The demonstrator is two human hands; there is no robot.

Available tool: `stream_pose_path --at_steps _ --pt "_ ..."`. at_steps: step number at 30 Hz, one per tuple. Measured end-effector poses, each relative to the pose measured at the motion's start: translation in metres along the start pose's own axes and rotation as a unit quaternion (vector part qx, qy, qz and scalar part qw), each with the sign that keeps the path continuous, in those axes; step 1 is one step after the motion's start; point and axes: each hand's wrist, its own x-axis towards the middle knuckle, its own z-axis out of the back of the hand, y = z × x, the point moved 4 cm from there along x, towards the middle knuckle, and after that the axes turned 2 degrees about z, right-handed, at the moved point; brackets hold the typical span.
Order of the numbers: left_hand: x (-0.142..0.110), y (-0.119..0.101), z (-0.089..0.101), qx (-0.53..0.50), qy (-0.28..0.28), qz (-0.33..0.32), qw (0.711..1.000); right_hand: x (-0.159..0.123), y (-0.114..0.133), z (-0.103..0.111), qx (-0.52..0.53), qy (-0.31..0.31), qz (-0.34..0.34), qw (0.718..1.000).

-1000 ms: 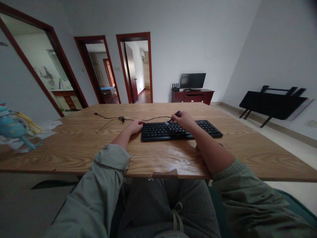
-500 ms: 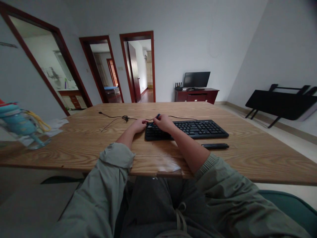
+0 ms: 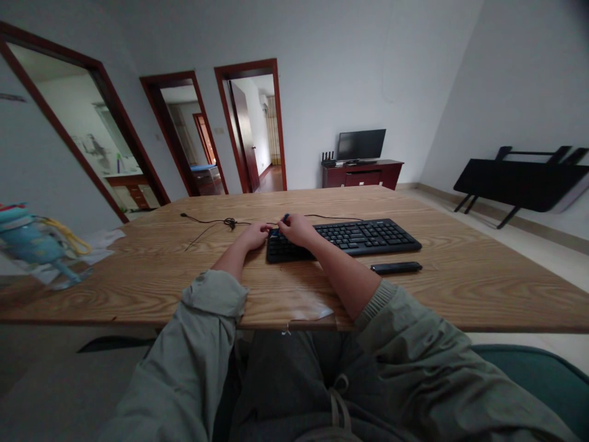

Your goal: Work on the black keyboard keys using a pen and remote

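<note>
A black keyboard (image 3: 368,236) lies on the wooden table in front of me. My left hand (image 3: 256,236) is at its left end, fingers curled against the upper left corner. Over the keyboard's left keys, my right hand (image 3: 297,229) is closed in a pinch around a small blue tool (image 3: 286,217), perhaps a brush. Only its blue top shows clearly; my fingers cover most of the rest. Behind both hands, a thin black cable (image 3: 207,220) with a tied bundle runs over the tabletop.
A slim black object (image 3: 396,267) lies in front of the keyboard on the wooden table (image 3: 460,276). At the left edge stand a blue bottle (image 3: 32,239) with a yellow strap and some papers (image 3: 103,244). Clear film (image 3: 313,307) covers part of the table's front edge.
The camera view has shifted slightly. My right hand, with the blue tool, has moved slightly left along the keyboard towards my left hand, which stays at the corner.
</note>
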Motion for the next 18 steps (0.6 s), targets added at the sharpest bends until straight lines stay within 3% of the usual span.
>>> stream_pose_path --at_steps 7,18 --pt "0.004 0.005 -0.003 -0.016 0.005 -0.002 1.0 -0.002 -0.009 0.014 -0.083 0.002 -0.008 0.997" --pt "0.004 0.007 -0.005 -0.037 0.007 0.008 0.999 -0.014 -0.051 0.072 -0.223 0.049 -0.055 0.972"
